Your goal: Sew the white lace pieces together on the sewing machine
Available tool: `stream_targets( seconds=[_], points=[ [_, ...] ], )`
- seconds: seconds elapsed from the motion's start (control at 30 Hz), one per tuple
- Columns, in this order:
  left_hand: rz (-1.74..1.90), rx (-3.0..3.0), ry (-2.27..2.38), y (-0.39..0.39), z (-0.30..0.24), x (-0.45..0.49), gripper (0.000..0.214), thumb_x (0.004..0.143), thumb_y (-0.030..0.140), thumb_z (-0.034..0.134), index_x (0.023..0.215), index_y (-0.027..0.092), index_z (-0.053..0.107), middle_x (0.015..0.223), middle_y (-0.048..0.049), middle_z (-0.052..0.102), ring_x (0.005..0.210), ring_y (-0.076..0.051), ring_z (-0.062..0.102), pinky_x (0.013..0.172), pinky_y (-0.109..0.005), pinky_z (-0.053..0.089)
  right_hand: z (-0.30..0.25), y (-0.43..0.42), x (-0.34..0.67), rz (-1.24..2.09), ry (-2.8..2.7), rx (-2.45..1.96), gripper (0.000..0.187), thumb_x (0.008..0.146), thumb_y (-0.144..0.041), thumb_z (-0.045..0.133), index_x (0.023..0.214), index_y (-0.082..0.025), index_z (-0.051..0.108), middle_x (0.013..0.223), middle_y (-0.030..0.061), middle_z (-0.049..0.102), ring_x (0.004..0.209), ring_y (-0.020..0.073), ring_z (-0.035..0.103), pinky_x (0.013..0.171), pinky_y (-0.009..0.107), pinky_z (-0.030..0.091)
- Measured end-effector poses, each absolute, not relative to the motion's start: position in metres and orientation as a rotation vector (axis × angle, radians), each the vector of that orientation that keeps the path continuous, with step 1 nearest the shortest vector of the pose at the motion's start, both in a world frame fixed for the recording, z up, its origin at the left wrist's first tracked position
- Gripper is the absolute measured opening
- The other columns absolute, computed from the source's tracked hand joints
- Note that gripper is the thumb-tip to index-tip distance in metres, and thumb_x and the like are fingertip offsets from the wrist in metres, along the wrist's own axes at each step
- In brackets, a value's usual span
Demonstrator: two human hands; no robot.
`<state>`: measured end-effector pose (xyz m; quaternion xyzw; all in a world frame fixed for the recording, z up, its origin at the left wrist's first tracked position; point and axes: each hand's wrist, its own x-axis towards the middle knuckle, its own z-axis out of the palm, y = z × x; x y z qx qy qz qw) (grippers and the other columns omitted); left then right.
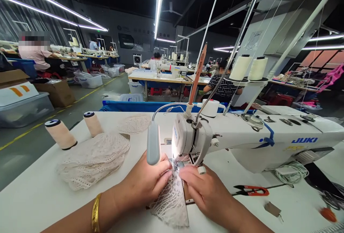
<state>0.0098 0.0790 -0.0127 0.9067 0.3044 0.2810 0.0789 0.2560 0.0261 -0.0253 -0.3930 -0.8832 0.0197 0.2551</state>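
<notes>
A piece of white lace fabric (172, 204) lies under the needle area of a white sewing machine (223, 132), its wider end hanging toward me. My left hand (147, 177) pinches the lace's left edge close to the presser foot (176, 165). On the other side, my right hand (202, 184) has its fingers closed on the right edge, also beside the foot. A small grey lamp (153, 143) lights the spot and covers part of my left hand. Fingertips and needle are partly hidden.
Left on the table are a heap of lace (94, 159), a flatter lace pile (134, 123) and two thread cones (61, 134). Red-handled thread snips (252, 190) and a small brown tag (273, 209) lie right. Co-workers sit at machines farther off.
</notes>
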Motion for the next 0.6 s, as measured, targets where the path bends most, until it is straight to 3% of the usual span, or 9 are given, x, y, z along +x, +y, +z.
stream_targets(
  seconds=[0.13, 0.2, 0.3, 0.4, 0.6],
  points=[
    [0.668, 2.784, 0.813, 0.078, -0.012, 0.010, 0.025, 0.101, 0.017, 0.047, 0.083, 0.021, 0.064, 0.084, -0.0043, 0.061, 0.075, -0.020, 0.053, 0.070, -0.034, 0.040, -0.026, 0.033, 0.264, -0.032, -2.409, -1.130, 0.025, 0.088, -0.001, 0.054, 0.084, -0.023, 0.066, 0.105, 0.0052, 0.076, 0.092, 0.0231, 0.064, 0.081, 0.035, 0.052],
    [0.597, 2.815, 0.823, 0.075, -0.011, 0.011, 0.025, 0.100, 0.017, 0.050, 0.078, 0.020, 0.062, 0.085, -0.0047, 0.061, 0.074, -0.020, 0.053, 0.068, -0.034, 0.038, -0.025, 0.036, 0.270, -0.120, -2.317, -1.238, 0.026, 0.093, -0.004, 0.054, 0.077, -0.022, 0.065, 0.099, 0.0072, 0.075, 0.093, 0.0253, 0.064, 0.082, 0.037, 0.052],
    [0.635, 2.848, 0.806, 0.071, -0.011, 0.014, 0.024, 0.100, 0.015, 0.049, 0.080, 0.019, 0.062, 0.091, -0.0068, 0.063, 0.081, -0.022, 0.054, 0.071, -0.035, 0.040, -0.019, 0.035, 0.272, -0.071, -2.302, -1.206, 0.025, 0.098, -0.006, 0.052, 0.088, -0.021, 0.069, 0.095, 0.0075, 0.075, 0.099, 0.0261, 0.065, 0.086, 0.038, 0.052],
    [0.706, 2.814, 0.680, 0.070, -0.013, 0.016, 0.023, 0.101, 0.012, 0.048, 0.092, 0.020, 0.068, 0.098, -0.0069, 0.069, 0.089, -0.024, 0.059, 0.076, -0.036, 0.044, -0.014, 0.027, 0.264, 0.113, -2.445, -0.982, 0.031, 0.094, -0.002, 0.051, 0.109, -0.022, 0.069, 0.109, 0.0057, 0.076, 0.101, 0.0228, 0.065, 0.087, 0.034, 0.052],
    [0.746, 2.834, 0.629, 0.064, -0.015, 0.019, 0.023, 0.103, 0.015, 0.052, 0.092, 0.022, 0.072, 0.091, -0.0044, 0.073, 0.080, -0.021, 0.063, 0.078, -0.036, 0.047, -0.013, 0.021, 0.257, 0.169, -2.547, -1.044, 0.030, 0.090, 0.001, 0.049, 0.096, -0.023, 0.066, 0.100, 0.0024, 0.076, 0.095, 0.0218, 0.065, 0.081, 0.034, 0.047]
  ],
)
